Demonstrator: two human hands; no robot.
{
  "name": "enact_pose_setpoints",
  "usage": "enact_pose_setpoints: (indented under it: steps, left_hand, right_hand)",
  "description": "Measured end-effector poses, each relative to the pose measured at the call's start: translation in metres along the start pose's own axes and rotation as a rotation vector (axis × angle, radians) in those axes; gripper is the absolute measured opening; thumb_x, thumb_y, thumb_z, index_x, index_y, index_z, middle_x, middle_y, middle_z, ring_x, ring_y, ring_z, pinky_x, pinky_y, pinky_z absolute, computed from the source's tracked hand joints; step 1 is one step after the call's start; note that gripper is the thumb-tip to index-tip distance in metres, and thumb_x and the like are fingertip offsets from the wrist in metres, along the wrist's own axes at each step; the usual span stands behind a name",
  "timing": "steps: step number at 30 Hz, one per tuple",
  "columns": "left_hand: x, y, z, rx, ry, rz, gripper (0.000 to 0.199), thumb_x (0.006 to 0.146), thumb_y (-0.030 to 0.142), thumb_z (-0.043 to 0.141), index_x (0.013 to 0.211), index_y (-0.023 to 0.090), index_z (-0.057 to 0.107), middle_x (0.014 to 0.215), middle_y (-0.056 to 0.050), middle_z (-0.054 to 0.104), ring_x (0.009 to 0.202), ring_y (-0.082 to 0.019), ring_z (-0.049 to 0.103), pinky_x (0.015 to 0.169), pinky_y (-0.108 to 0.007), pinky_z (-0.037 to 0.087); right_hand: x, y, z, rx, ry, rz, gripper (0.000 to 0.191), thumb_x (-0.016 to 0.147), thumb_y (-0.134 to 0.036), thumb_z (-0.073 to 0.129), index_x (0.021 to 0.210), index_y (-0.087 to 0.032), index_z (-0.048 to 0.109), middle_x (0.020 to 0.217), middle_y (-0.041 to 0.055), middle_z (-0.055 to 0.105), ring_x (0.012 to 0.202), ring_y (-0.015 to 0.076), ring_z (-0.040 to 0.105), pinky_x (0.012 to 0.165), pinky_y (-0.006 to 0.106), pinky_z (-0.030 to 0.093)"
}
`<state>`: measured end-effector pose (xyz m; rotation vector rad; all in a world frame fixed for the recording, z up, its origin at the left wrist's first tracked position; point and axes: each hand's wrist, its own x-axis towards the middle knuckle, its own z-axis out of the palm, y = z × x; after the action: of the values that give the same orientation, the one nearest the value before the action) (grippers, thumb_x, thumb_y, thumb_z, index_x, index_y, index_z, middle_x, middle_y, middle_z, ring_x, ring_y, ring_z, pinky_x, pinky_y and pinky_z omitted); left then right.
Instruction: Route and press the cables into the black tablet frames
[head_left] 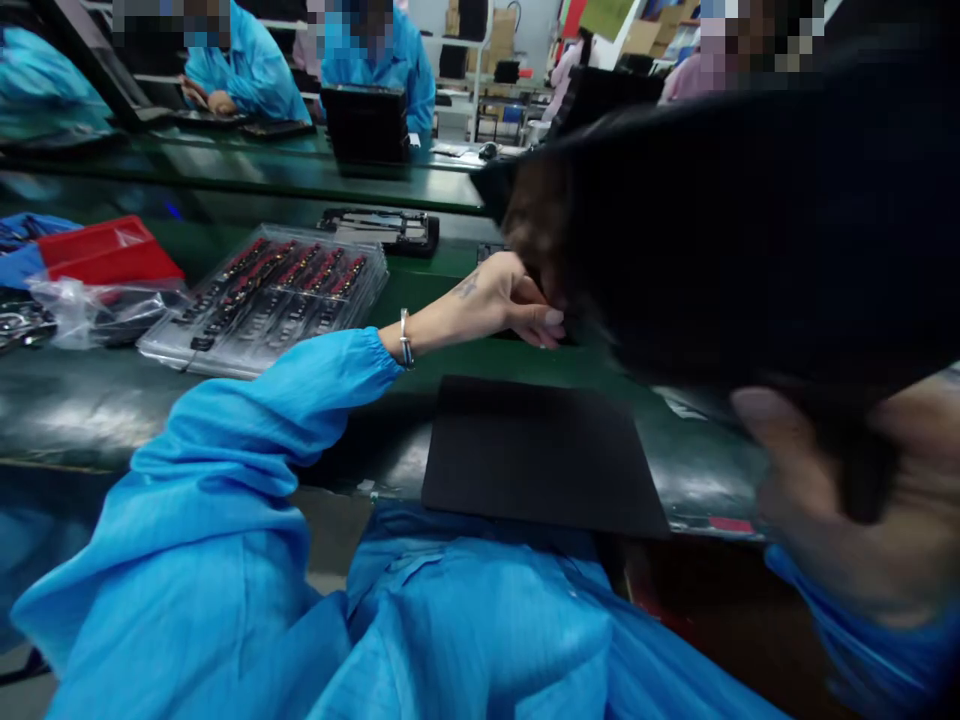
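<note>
Dark panel at 2 o'clock, blurred, cut off by frame edge. Right hand, 4 o'clock, blurred, grips its lower part. Left hand, centre, fingers curled near panel's left edge; cannot tell if holding anything.

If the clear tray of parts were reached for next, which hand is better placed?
Probably the left hand: it is nearer the clear tray, while the right hand is farther off, gripping a large dark object.

Factory assembly line — blue-smocked workers, long green benches, clear parts trays.
</note>
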<state>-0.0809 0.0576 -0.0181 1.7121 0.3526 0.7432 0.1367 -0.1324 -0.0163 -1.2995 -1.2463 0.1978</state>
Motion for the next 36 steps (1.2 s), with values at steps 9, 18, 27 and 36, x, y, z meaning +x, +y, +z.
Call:
enact_pose_setpoints:
  steps: [9,18,27,36]
  left_hand:
    - [-0.014,-0.049,-0.008,0.107,-0.088,-0.098,0.042,0.078,0.033,0.082,0.114,0.016,0.071,0.104,-0.009,0.078,0.095,-0.017,0.075,0.085,-0.023,0.055]
    - [-0.098,-0.037,-0.061,1.014,-0.106,-0.443,0.052,0.100,0.057,0.045,0.123,0.020,0.074,0.114,-0.009,0.072,0.100,-0.024,0.067,0.093,-0.032,0.049]
    - [-0.142,-0.050,-0.014,0.848,0.139,-0.522,0.069,0.091,0.065,0.052,0.142,0.020,0.054,0.153,-0.015,0.047,0.144,-0.037,0.041,0.122,-0.059,0.032]
    - [-0.107,0.017,0.023,-0.060,0.460,-0.582,0.089,0.080,0.039,0.080,0.155,0.038,0.033,0.118,-0.005,0.073,0.076,-0.018,0.072,0.060,-0.025,0.058]
  right_hand:
    - [-0.052,0.039,0.008,-0.264,-0.516,-0.677,0.048,0.102,-0.020,0.053,0.146,-0.039,0.059,0.139,-0.0038,0.063,0.126,0.0260,0.067,0.110,0.046,0.058]
    - [-0.075,0.046,0.005,-0.464,-0.662,-0.786,0.049,0.098,-0.007,0.053,0.143,-0.023,0.062,0.146,0.0092,0.058,0.130,0.0299,0.063,0.108,0.043,0.057]
    - [-0.092,0.059,0.022,-0.402,-0.679,-0.749,0.033,0.097,-0.015,0.064,0.130,-0.013,0.068,0.140,0.0163,0.065,0.125,0.0312,0.067,0.098,0.047,0.061]
    - [-0.069,0.065,0.025,-0.280,-0.386,-0.806,0.032,0.102,-0.034,0.062,0.123,-0.011,0.068,0.128,0.0168,0.072,0.131,0.0301,0.063,0.103,0.048,0.056]
